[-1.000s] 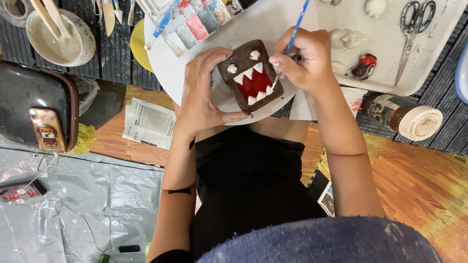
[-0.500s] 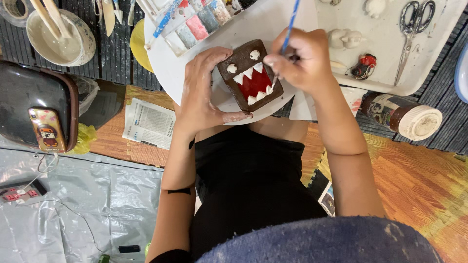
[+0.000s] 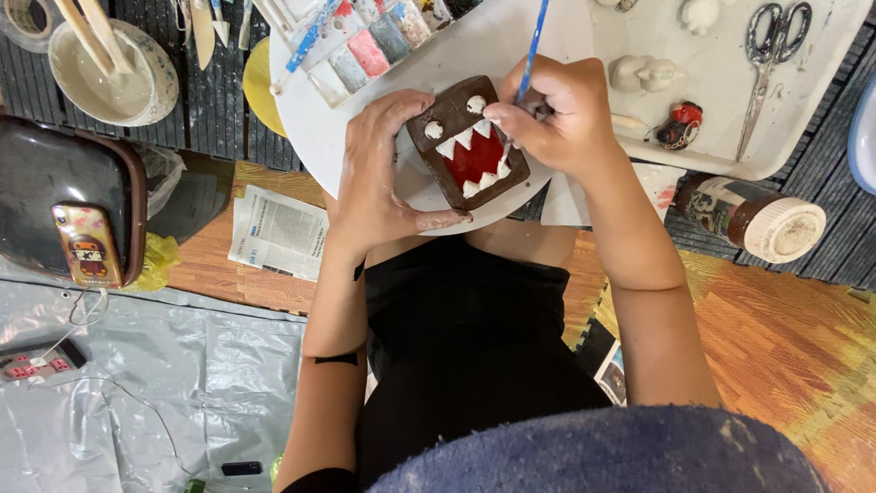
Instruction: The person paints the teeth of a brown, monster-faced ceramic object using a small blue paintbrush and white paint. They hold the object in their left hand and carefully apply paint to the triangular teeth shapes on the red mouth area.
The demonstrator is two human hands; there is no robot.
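My left hand (image 3: 388, 169) grips a brown block-shaped clay figure (image 3: 467, 144) with white eyes, a red mouth and white pointed teeth, holding it tilted over a round white board (image 3: 319, 128). My right hand (image 3: 557, 114) holds a thin blue-handled paintbrush (image 3: 534, 41), its tip down at the figure's right edge near the teeth. The brush tip itself is hidden by my fingers.
A paint palette (image 3: 365, 41) lies at the board's far edge. A white tray (image 3: 803, 100) on the right carries scissors (image 3: 766, 55) and small clay figures (image 3: 643, 71). A jar (image 3: 753, 217) lies on its side. A bowl with sticks (image 3: 109, 68), a dark bag with a phone (image 3: 87, 242) and newspaper (image 3: 278, 233) sit left.
My right hand has shifted slightly with the brush along the figure's right edge. My left hand and the figure have stayed where they were.
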